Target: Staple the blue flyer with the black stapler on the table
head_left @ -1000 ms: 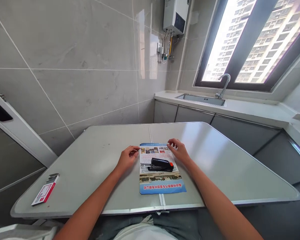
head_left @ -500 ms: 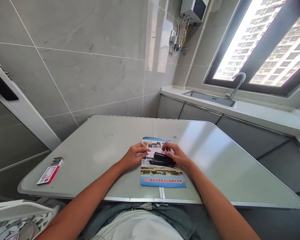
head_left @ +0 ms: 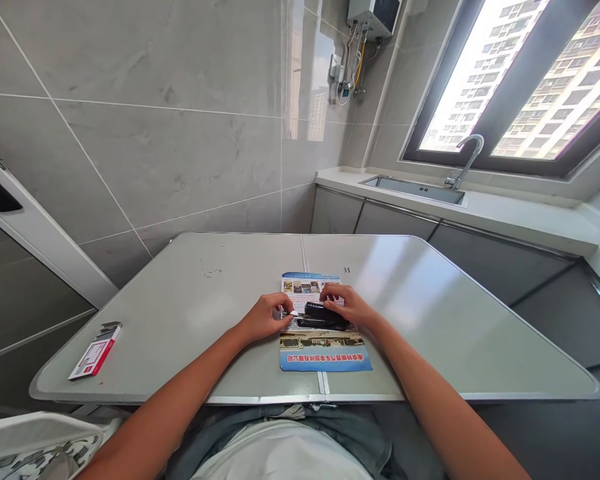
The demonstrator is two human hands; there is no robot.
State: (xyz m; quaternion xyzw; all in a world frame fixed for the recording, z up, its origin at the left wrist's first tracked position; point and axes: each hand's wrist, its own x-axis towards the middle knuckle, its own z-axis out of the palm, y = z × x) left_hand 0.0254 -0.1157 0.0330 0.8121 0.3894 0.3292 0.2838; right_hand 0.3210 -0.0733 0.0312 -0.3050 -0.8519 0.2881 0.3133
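A black stapler [head_left: 324,316] lies across a printed leaflet [head_left: 325,361], its upper arm raised from its base at the left end. My right hand [head_left: 347,305] rests on the stapler's right part, with thumb and fingers curled around it. My left hand [head_left: 267,316] is at the stapler's left end. Its thumb and fingertips are pinched together by a small white or silvery piece [head_left: 294,313], too small to name. The leaflet is blue at both ends, with rows of pictures and red characters.
A small red and white box [head_left: 96,351] lies at the table's left. Staples [head_left: 347,270] sit just beyond the leaflet, and dark specks [head_left: 213,272] lie farther left. The pale table [head_left: 455,333] has a metal rim. A sink [head_left: 415,189] stands under the window.
My left fingers have drawn together at the stapler's left end, where a small pale piece now shows. My right hand stays on the stapler. The view has shifted slightly.
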